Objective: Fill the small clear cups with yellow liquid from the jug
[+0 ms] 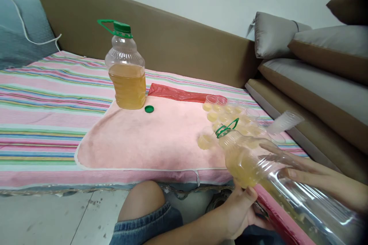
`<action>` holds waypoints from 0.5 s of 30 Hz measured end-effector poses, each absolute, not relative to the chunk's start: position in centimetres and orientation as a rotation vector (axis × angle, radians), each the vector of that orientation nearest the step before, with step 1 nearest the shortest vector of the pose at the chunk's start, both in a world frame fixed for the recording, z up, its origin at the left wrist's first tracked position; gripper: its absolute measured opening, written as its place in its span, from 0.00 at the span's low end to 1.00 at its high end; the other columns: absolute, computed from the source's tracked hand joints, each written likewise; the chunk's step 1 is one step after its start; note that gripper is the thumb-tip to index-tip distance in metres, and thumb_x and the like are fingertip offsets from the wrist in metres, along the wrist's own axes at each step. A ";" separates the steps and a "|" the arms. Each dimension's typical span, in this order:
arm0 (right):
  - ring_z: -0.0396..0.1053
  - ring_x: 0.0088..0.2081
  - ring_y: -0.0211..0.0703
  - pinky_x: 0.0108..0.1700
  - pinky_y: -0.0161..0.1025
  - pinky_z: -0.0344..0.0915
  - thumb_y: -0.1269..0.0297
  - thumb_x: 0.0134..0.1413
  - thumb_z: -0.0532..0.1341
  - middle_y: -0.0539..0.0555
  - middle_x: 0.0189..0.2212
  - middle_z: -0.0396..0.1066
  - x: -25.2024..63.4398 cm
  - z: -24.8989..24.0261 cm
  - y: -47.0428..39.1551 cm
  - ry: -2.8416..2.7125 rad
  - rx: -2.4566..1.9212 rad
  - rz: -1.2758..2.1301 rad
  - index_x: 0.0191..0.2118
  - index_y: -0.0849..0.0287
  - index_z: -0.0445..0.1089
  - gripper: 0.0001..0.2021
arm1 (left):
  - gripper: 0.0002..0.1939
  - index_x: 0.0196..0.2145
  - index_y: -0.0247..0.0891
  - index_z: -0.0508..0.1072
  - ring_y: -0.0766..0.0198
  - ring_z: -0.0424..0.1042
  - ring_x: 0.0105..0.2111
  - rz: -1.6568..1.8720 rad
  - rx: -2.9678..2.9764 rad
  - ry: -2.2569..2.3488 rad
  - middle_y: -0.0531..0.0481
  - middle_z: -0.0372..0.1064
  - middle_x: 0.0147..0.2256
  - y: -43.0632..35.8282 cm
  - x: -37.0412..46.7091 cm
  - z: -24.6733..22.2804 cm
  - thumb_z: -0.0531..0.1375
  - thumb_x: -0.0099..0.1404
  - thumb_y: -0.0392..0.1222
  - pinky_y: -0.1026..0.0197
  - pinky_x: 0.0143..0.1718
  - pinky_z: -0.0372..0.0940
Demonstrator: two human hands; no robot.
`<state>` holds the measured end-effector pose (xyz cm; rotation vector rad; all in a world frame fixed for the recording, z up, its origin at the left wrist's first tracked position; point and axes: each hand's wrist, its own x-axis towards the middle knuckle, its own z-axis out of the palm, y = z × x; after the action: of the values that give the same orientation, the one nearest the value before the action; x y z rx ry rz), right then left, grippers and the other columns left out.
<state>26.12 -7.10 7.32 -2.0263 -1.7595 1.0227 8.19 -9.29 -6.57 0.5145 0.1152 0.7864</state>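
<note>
A large clear plastic bottle (pixel 244 160) of pale yellow liquid is tilted almost on its side, its uncapped neck with a green ring pointing left over the plastic cups. My left hand (pixel 238 212) grips it from beneath, near a red label. Across the bottle's upper side lies my right hand (pixel 299 170), its fingers wrapped round the body. Several clear cups (pixel 212 116) holding yellow liquid stand in rows beyond the neck. One cup (pixel 204 141) sits nearest the mouth, slightly apart from the rows. Whether liquid is flowing out I cannot tell.
A second capped bottle (pixel 128 84), partly full, stands at the back left. Beside it are a loose green cap (pixel 149 109) and a red plastic bag (pixel 178 93). A stack of cups (pixel 286 121) lies tilted at the right, near piled cushions (pixel 322 80). A pink cloth (pixel 138 138) covers the striped bed.
</note>
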 end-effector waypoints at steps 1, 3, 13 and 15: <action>0.46 0.68 0.56 0.67 0.48 0.44 0.42 0.51 0.60 0.41 0.65 0.56 26.0 7.4 -7.1 -1.753 -2.009 1.055 0.61 0.35 0.61 0.31 | 0.55 0.60 0.44 0.61 0.44 0.72 0.46 0.788 0.535 0.133 0.33 0.66 0.55 -9.1 8.1 -6.6 0.63 0.39 0.76 0.41 0.42 0.67; 0.41 0.69 0.53 0.68 0.46 0.39 0.43 0.52 0.60 0.38 0.66 0.53 25.6 7.5 -6.9 -1.742 -1.959 1.128 0.62 0.33 0.59 0.30 | 0.55 0.59 0.41 0.61 0.49 0.74 0.41 0.799 0.588 0.155 0.34 0.69 0.51 -8.6 7.9 -6.8 0.62 0.40 0.76 0.45 0.39 0.67; 0.36 0.70 0.54 0.69 0.51 0.40 0.45 0.52 0.60 0.40 0.71 0.39 22.0 7.2 -7.4 -1.699 -1.649 1.068 0.68 0.36 0.46 0.39 | 0.53 0.63 0.42 0.53 0.44 0.64 0.56 0.949 0.924 0.230 0.37 0.60 0.58 -5.2 3.4 -4.7 0.63 0.46 0.71 0.41 0.56 0.59; 0.40 0.70 0.55 0.68 0.54 0.42 0.44 0.51 0.62 0.44 0.70 0.42 21.5 6.2 -7.7 -1.692 -1.536 1.007 0.67 0.36 0.46 0.40 | 0.52 0.63 0.41 0.55 0.43 0.57 0.62 1.003 0.961 0.178 0.38 0.61 0.59 -4.6 2.3 -3.9 0.65 0.46 0.69 0.42 0.61 0.53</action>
<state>21.46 -7.65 6.16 -1.5361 -1.6921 1.0070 2.25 -4.63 -3.88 0.9614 0.1783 1.0033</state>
